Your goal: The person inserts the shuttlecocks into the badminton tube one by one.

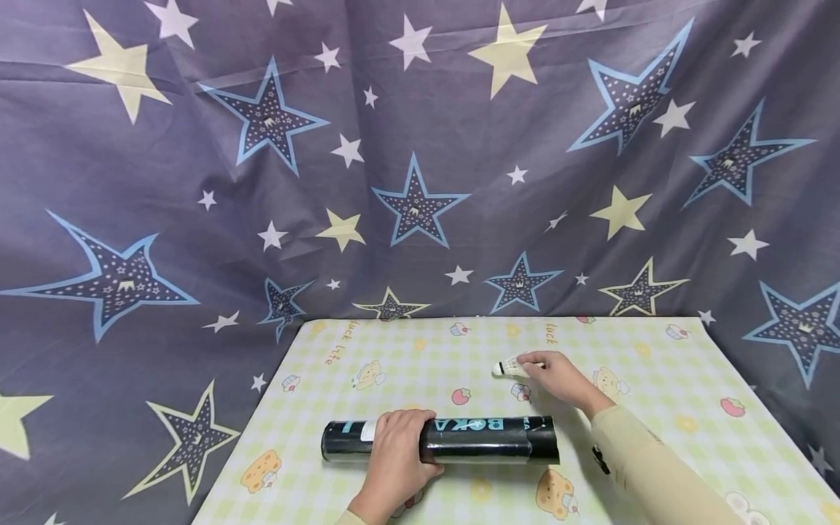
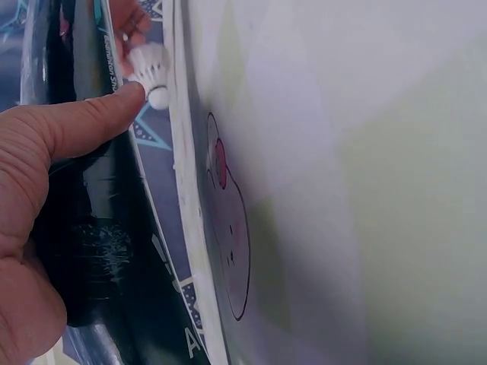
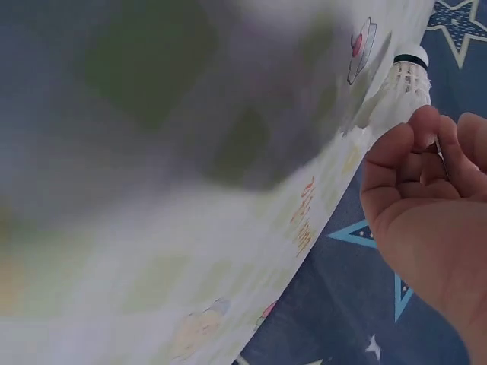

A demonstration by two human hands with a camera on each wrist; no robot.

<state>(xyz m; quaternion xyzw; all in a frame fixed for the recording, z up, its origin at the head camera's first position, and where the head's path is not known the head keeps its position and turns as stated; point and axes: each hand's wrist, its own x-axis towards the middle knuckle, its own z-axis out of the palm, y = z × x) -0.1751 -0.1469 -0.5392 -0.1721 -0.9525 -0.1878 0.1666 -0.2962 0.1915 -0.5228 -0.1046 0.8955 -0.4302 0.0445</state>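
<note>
A black shuttlecock tube (image 1: 485, 441) with light blue lettering lies crosswise near the front of the table. My left hand (image 1: 397, 458) grips it left of its middle, thumb (image 2: 91, 122) along its side in the left wrist view. Beyond the tube, to the right, my right hand (image 1: 556, 375) pinches a white shuttlecock (image 1: 507, 367) by its feathers. The cork of that shuttlecock (image 3: 409, 70), with a dark band, points left, away from the fingers (image 3: 392, 156). Whether the shuttlecock touches the table cannot be told.
A pale green checked cloth with cartoon prints covers the table (image 1: 407, 364). Behind and beside the table hangs a dark grey curtain (image 1: 459, 131) patterned with stars. The right sleeve carries a small black item (image 1: 600, 459) near the wrist.
</note>
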